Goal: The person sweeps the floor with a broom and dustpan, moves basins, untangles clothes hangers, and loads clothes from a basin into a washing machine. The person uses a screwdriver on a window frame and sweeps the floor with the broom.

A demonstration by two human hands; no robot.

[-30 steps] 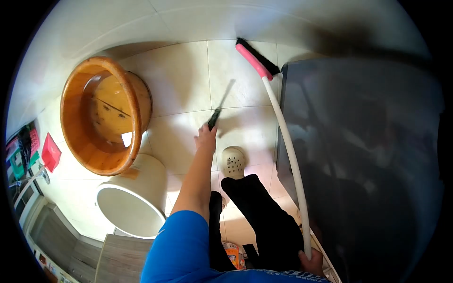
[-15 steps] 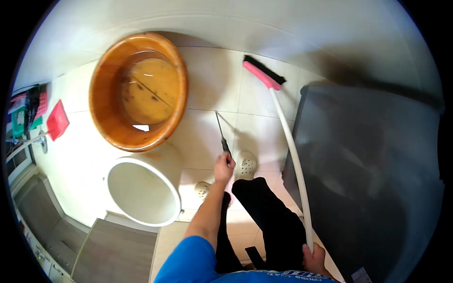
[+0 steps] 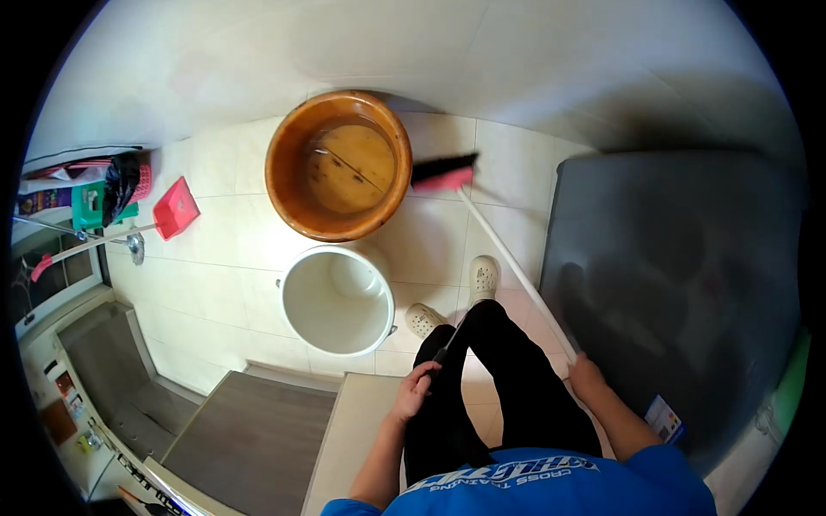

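Note:
My left hand (image 3: 416,391) is closed around the dark handle of a thin tool (image 3: 442,352), whose narrow shaft points up between my knees. On the right, my right hand (image 3: 587,377) grips the end of the white pole of a broom (image 3: 516,269). The broom's pink head with black bristles (image 3: 444,178) lies on the floor beside a brown wooden tub (image 3: 400,163) with some clear liquid in it. Just below the tub stands a white bucket (image 3: 337,301), near my left shoe.
A large dark grey box-like surface (image 3: 671,284) fills the right side. A red dustpan (image 3: 176,209) is at the left, near a green basket (image 3: 89,206). Grey-brown cabinets (image 3: 249,439) are at lower left; a wall (image 3: 396,52) runs behind the tub.
My left hand has drawn the thin tool back towards my legs. The broom head has swung left, next to the tub. The bucket now appears more upright, and the view has shifted.

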